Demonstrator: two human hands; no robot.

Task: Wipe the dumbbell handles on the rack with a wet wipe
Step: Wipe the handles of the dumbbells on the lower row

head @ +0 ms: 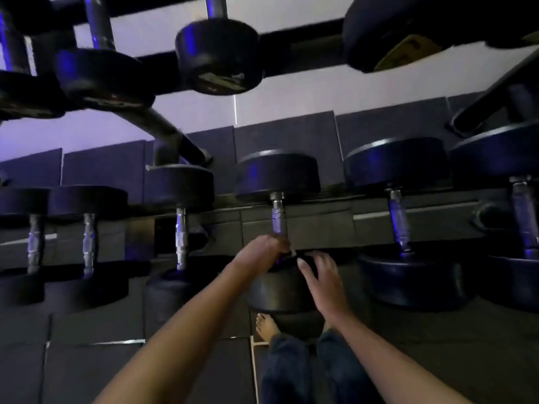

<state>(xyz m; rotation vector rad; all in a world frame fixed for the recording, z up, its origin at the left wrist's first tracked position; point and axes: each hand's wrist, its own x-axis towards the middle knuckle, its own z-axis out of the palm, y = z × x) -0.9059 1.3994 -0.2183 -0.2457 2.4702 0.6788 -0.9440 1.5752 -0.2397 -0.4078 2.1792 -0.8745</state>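
Along the lower tier of the rack, the three leftmost handles are sitting with no hand on them, and nothing is showing whether they have been wiped (no wet sheen can be made out in this dim light). At the fourth dumbbell, the left hand is curling round the near end of its handle, pressing a scrap of white there, likely the wet wipe. The right hand is lying nearly flat on that dumbbell's near head, holding nothing. Two handles further right, and the upper tier, are probably waiting. Dark rubber floor tiles are lying underneath; a pale wall is glowing purple behind.
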